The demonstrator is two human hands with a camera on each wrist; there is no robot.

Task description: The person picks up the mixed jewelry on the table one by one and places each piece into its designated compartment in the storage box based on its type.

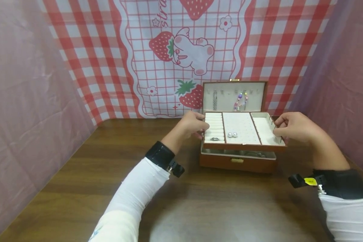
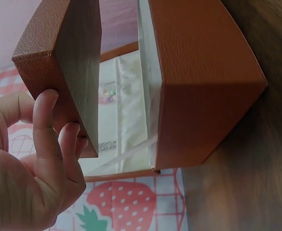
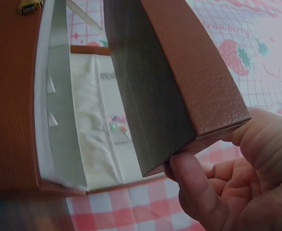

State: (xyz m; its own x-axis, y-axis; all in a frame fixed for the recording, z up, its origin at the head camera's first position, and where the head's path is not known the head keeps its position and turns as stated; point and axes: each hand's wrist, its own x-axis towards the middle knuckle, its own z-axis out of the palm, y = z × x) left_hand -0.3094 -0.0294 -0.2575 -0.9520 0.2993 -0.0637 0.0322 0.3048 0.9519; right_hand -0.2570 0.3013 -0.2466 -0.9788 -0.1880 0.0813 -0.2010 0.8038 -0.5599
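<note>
A brown jewelry tray (image 1: 239, 121) hangs tilted above the base (image 1: 214, 161) of an open jewelry box, with a gap between them. My left hand (image 1: 192, 125) grips the tray's left end, and my right hand (image 1: 296, 127) holds the right end. In the left wrist view, fingertips (image 2: 47, 98) press the brown side wall. A ring (image 1: 214, 139) sits among the cream rolls at left, and two pearl earrings (image 1: 232, 134) sit on the middle panel. Thin dark clips line the right compartment's wall. Much of the base's inside is hidden beneath the tray.
The raised lid (image 1: 224, 97) carries a beaded bracelet (image 1: 240, 101) and a silver chain (image 1: 215, 101). Behind it hangs a red-checked strawberry cloth (image 1: 103, 64). Pink curtains (image 1: 24, 84) flank the wooden table (image 1: 115, 151). A gold latch (image 1: 237, 161) is on the base's front.
</note>
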